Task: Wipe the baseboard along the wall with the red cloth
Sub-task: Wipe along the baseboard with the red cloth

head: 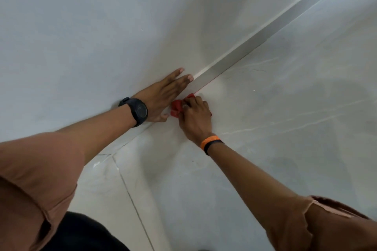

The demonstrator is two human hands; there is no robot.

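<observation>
A pale baseboard (pixel 251 44) runs diagonally from the upper right down to the middle of the head view, where wall meets floor. My right hand (pixel 195 116) is shut on a bunched red cloth (pixel 177 108) and presses it against the foot of the baseboard. My left hand (pixel 163 96) lies flat on the wall just above the baseboard, fingers spread, holding nothing. A black watch sits on my left wrist; an orange and a black band sit on my right wrist. Both hands hide the stretch of baseboard beneath them.
The white wall (pixel 91 26) fills the upper left. Glossy pale marble floor tiles (pixel 285 118) fill the right and bottom, with a grout line (pixel 132 199) running toward me. My brown sleeves and dark trousers show at the bottom edges.
</observation>
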